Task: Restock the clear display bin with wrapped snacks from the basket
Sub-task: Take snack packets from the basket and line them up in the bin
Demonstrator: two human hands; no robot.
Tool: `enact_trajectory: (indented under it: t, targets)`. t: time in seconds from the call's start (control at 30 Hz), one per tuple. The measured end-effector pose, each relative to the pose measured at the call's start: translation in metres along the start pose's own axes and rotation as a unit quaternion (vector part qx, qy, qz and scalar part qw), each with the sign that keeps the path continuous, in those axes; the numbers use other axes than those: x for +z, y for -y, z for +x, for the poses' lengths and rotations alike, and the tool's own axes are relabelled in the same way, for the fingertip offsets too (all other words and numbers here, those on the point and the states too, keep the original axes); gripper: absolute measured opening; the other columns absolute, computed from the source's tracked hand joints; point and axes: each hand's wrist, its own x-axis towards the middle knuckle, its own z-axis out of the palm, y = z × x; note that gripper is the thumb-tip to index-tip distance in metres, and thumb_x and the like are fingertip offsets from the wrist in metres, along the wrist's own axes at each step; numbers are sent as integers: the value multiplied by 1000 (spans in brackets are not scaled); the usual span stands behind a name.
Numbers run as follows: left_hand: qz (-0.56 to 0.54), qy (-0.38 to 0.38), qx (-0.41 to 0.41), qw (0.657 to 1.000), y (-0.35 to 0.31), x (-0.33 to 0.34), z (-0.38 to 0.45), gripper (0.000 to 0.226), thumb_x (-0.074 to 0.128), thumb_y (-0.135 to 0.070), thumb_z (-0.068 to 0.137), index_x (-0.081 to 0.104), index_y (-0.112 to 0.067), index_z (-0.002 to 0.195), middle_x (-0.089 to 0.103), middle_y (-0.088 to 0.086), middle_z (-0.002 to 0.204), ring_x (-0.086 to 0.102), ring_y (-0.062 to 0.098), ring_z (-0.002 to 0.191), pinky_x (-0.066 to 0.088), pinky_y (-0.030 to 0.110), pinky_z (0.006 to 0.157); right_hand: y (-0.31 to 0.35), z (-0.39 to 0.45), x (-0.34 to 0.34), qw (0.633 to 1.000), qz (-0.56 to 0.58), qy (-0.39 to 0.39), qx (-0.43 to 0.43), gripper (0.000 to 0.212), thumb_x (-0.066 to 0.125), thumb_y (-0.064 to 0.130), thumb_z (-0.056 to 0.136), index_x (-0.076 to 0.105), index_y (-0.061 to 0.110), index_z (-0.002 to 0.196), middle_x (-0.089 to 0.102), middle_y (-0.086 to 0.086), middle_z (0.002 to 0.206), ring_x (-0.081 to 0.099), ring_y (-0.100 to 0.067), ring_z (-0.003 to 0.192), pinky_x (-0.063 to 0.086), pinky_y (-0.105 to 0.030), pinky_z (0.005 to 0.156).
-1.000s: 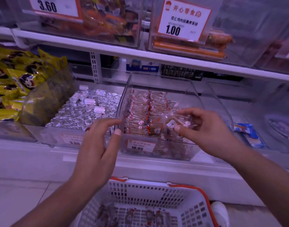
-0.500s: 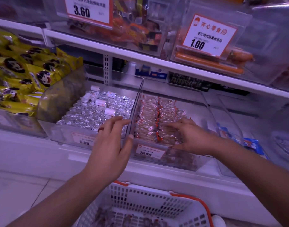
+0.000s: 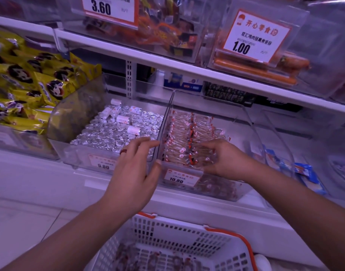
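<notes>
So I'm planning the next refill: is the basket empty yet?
Not empty. Several wrapped snacks still lie on the floor of the white basket. The frame's lower edge cuts the basket off, so the count cannot be told.

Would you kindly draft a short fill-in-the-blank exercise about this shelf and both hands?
1. The price tag on the clear display bin reads ____.
2. The right hand rests on the wrapped snacks inside the ____.
3. The left hand wears a ____ on one finger.
4. The basket has an ____ rim.

Missing words: 10.80; bin; ring; orange
</notes>
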Motion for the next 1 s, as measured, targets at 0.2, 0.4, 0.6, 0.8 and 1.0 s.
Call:
enact_trajectory:
  t: [0.2, 0.4, 0.6, 0.8, 1.0]
  targets:
    - [8, 8, -6, 1000, -3, -1, -2, 40, 52, -29, 95, 52, -23, 135, 40, -3, 143, 44, 22, 126, 36, 38, 103, 4, -9, -4, 992, -118, -27, -23, 33, 86, 28, 70, 75, 31, 101, 52, 19, 82, 56, -3, 81, 39, -20, 73]
    - [20, 23, -14, 999, -1, -1, -6, 47, 44, -38, 87, 54, -26, 132, 40, -4, 143, 41, 21, 129, 34, 36, 104, 6, -9, -5, 997, -71, 5, -10, 29, 79, 15, 76, 77, 22, 105, 74, 8, 96, 59, 0, 75, 51, -20, 78]
    - [38, 7, 37, 999, 12, 5, -13, 33, 55, -22, 93, 59, -22, 126, 44, -2, 141, 45, 23, 126, 36, 40, 102, 3, -17, -8, 999, 3, -8, 33, 36, 83, 15, 75, 75, 21, 110, 73, 5, 94, 65, -6, 82, 52, -23, 80]
    - [11, -94, 164, 982, 12, 2, -31, 25, 54, -6, 87, 67, -13, 108, 60, 3, 121, 55, 23, 115, 41, 40, 95, 16, -72, 15, 943, 61, -320, -72, 12, 64, 16, 89, 72, 21, 95, 63, 7, 83, 61, -7, 75, 47, -17, 76]
    - [89, 233, 182, 951, 78, 45, -113, 25, 47, -23, 93, 64, -19, 110, 64, 1, 110, 60, 25, 103, 48, 39, 90, 15, -149, 181, 993, 67, 40, -84, 22, 56, 22, 91, 66, 19, 110, 60, 2, 96, 62, -16, 87, 48, -28, 79]
